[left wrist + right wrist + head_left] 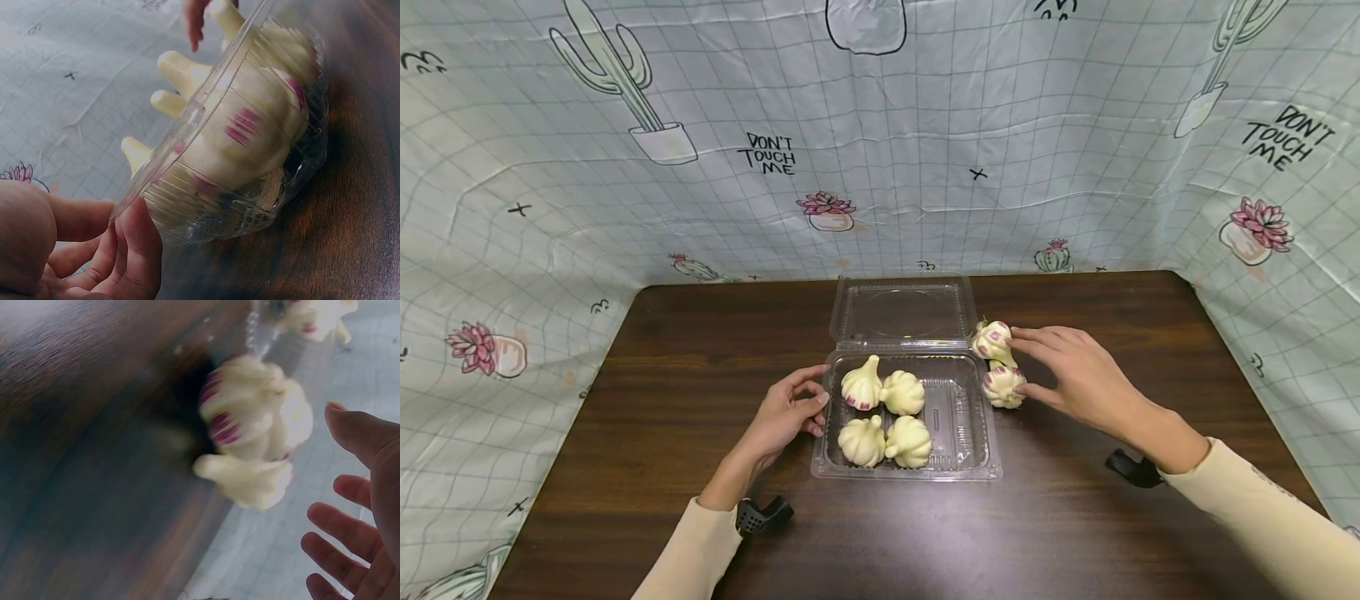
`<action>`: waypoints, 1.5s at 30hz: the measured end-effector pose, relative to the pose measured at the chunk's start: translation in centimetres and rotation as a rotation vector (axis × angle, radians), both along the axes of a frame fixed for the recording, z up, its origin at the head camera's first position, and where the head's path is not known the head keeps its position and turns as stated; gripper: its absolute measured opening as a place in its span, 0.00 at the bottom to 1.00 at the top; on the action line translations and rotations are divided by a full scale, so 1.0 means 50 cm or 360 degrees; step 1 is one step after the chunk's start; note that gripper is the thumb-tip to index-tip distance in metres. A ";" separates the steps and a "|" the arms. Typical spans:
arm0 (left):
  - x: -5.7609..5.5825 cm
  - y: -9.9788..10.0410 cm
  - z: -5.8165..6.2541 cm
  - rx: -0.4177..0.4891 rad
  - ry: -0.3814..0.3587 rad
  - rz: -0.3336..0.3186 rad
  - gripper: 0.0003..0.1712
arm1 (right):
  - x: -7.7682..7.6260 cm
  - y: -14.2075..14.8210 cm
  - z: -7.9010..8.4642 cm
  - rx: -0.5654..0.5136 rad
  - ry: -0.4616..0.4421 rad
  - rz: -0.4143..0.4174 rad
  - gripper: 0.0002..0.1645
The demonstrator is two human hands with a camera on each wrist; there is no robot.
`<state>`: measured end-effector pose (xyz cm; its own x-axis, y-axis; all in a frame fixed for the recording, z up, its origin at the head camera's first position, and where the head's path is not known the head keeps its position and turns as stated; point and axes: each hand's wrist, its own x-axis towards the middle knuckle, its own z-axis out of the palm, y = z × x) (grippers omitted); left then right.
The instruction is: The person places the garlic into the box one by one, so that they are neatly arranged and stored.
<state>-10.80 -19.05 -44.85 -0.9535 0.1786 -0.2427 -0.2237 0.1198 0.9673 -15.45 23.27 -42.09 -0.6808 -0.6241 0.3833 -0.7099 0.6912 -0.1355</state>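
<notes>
The left forearm comes up from the bottom of the head view, left of centre, in a cream sleeve, its left hand point(786, 417) angled toward the upper right. The right forearm enters from the lower right corner, and its right hand point(1086, 379) points toward the upper left, above the desk point(700, 375).

Between the hands, at the centre of the frame, sits a clear plastic clamshell container point(977, 472), its lid point(902, 312) folded back toward the top. Four garlic bulbs point(903, 393) lie in the left and middle part of its base, two above and two below. Just outside its right edge, next to the right hand's fingertips, are an upper loose bulb point(993, 340) and a lower loose bulb point(1003, 387), both white with purple streaks; the upper one's stem points down at the lower one.

The left hand pinches the container's left rim between thumb and fingers, as the left wrist view shows. The right hand is unclenched, thumb and fingers well spread, and grasps nothing. In the head view its fingertips overlap the edges of the loose bulbs; the right wrist view shows a gap between thumb and nearest bulb.
</notes>
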 end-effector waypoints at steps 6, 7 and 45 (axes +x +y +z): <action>0.002 -0.001 -0.002 0.0009 0.0007 -0.0004 0.29 | -0.005 0.017 -0.014 0.0020 -0.0007 -0.0073 0.42; 0.003 -0.001 -0.003 0.0010 0.0007 -0.0005 0.29 | -0.006 0.019 -0.017 0.0020 -0.0002 -0.0081 0.42; -0.003 -0.001 -0.003 -0.0011 0.0016 -0.0007 0.29 | -0.098 0.003 -0.049 0.0203 -0.0098 -0.0265 0.41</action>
